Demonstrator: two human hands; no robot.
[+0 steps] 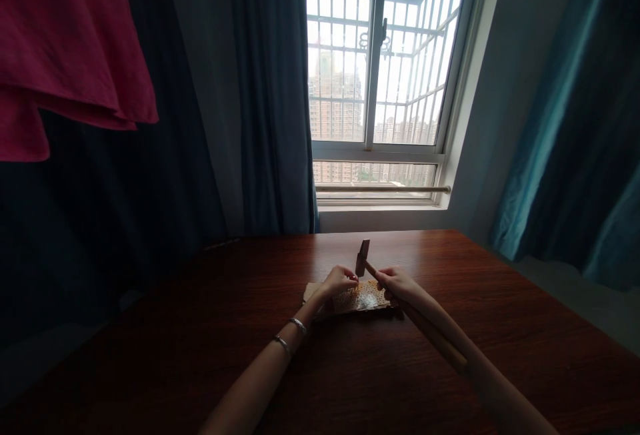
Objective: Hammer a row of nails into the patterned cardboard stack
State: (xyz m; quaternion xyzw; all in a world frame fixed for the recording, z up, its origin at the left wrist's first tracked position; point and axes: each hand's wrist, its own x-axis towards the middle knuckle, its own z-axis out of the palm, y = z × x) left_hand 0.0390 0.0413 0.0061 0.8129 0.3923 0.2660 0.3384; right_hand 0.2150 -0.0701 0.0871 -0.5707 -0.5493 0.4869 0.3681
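My right hand [397, 283] is wrapped round the wooden handle of a hammer [363, 259]. Its metal head is raised just above my left fingertips, and the long handle runs back under my right forearm. My left hand [340, 280] is closed in a pinch over a flat, rectangular piece [367, 297] with a speckled, shiny top and a light brown, cardboard-like edge. Whatever sits between the left finger and thumb is too small to make out. The flat piece lies on the brown wooden table [345, 375]. Two silver bangles [299, 325] circle my left wrist.
Beyond the table's far edge is a barred window [370, 88] with a rail [385, 189] low across it. Dark blue curtains [273, 101] hang beside it. A pink cloth [75, 48] hangs at the upper left.
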